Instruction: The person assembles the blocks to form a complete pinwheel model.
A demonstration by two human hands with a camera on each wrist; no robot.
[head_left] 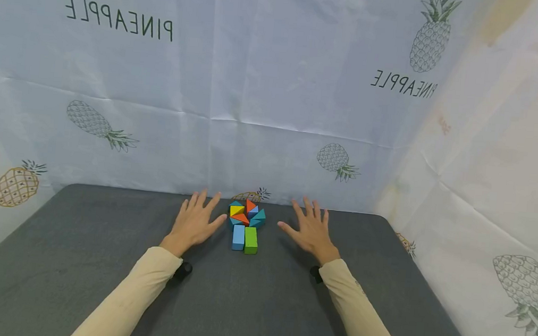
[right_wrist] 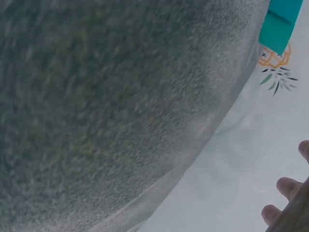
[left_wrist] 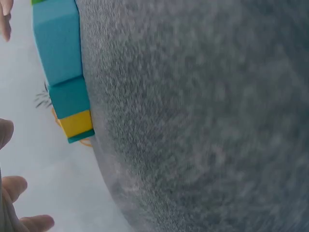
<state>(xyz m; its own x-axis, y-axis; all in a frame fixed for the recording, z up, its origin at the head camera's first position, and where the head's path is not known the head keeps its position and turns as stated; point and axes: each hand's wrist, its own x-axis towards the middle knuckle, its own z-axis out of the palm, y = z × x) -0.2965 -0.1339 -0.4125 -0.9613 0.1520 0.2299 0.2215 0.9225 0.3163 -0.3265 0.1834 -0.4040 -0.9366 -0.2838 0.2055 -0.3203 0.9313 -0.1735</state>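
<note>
Creased pale cloth backdrop [head_left: 277,72], pineapple prints [head_left: 333,157], mirrored lettering [head_left: 118,19], dark grey tabletop [head_left: 237,309]

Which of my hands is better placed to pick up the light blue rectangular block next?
Probably your left hand: it's nearer the light blue rectangular block, whereas the green rectangular block sits to that block's right, toward your right hand. Both hands are empty.

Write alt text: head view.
Left hand and right hand, fingers spread, flank a cluster of colored blocks on a dark gray table. A blue block and green block sit at the cluster's near edge; behind hangs a pineapple-print cloth.
</note>
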